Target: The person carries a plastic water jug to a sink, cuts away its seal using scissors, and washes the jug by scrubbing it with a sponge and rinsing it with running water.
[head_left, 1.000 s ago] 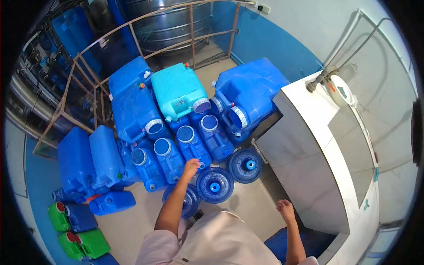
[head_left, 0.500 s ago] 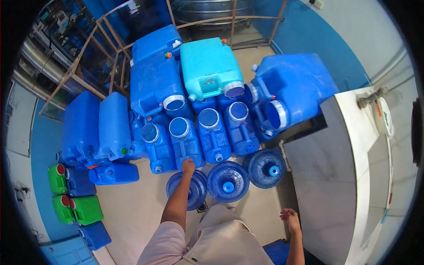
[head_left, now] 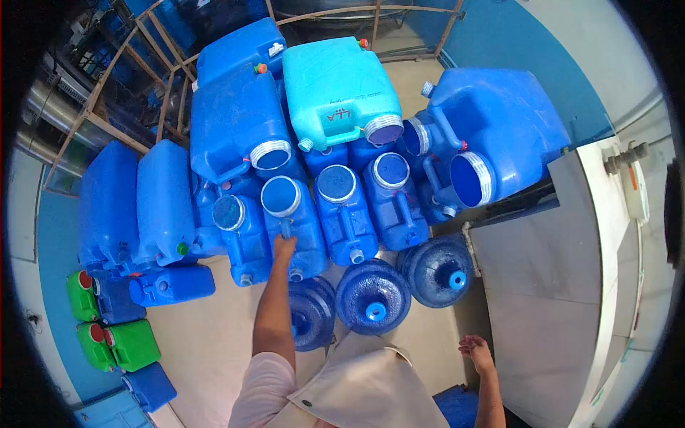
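My left hand (head_left: 284, 247) reaches forward with its fingers closed around the handle of a blue water jug (head_left: 308, 232), which has a wide uncapped mouth with a white threaded rim. Similar blue jugs stand on both sides of it, one at left (head_left: 245, 246) and one at right (head_left: 345, 221). Below my left forearm is a round blue water bottle (head_left: 314, 314), partly hidden by the arm. My right hand (head_left: 476, 351) hangs beside the grey-panelled counter, fingers loosely apart and holding nothing.
Two more round bottles (head_left: 373, 296) stand on the floor before me. Behind the row, a turquoise jug (head_left: 339, 85) and large blue jugs (head_left: 239, 121) lie stacked. Green containers (head_left: 133, 342) sit at left. A counter (head_left: 531, 285) borders the right side.
My left hand has moved up from near the jug's lower front to its handle. The view has shifted slightly. My right hand stays in about the same place.
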{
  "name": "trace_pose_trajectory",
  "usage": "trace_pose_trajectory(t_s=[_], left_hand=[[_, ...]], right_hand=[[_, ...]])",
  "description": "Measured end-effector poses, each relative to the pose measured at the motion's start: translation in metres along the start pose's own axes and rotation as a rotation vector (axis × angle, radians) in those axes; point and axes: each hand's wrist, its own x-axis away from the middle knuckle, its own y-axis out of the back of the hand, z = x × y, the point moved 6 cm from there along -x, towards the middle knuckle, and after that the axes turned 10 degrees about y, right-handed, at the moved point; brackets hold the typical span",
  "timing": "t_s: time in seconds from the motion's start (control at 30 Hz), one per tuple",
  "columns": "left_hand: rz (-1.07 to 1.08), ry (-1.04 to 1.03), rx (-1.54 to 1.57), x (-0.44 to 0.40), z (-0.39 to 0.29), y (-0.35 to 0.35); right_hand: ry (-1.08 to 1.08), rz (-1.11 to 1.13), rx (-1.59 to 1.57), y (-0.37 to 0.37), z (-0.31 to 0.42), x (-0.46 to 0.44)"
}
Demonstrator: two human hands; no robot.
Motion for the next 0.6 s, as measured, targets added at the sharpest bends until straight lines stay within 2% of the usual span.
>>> trace_pose_trajectory(t_s=[0.13, 0.17, 0.2, 0.27, 0.3, 0.43, 0.53, 0.6], left_hand=[[0.048, -0.070, 0.035, 0.066, -0.058, 0.057], [0.129, -0.100, 0.055, 0.096, -0.078, 0.074], [0.219, -0.137, 0.070, 0.134, -0.103, 0.088], [0.268, -0.252, 0.295, 0.224, -0.161, 0.124], [0.309, -0.300, 0.238, 0.248, -0.183, 0.143], [0.425, -0.376, 0.199, 0.434, -0.301, 0.211], [0.584, -0.536, 0.154, 0.549, -0.348, 0.234], [0.671, -0.671, 0.180, 0.615, -0.365, 0.238]], right_hand=[[-0.034, -0.041, -0.001, 0.005, 0.020, 0.023], [-0.030, -0.066, -0.004, 0.009, 0.028, 0.029], [-0.007, -0.082, -0.021, 0.010, 0.040, 0.036], [0.006, -0.081, -0.074, 0.012, 0.072, 0.056], [0.032, -0.086, -0.077, 0.015, 0.088, 0.064], [0.235, -0.121, -0.053, 0.045, 0.150, 0.102], [0.351, -0.198, -0.179, 0.083, 0.197, 0.147], [0.438, -0.287, -0.211, 0.124, 0.197, 0.170]])
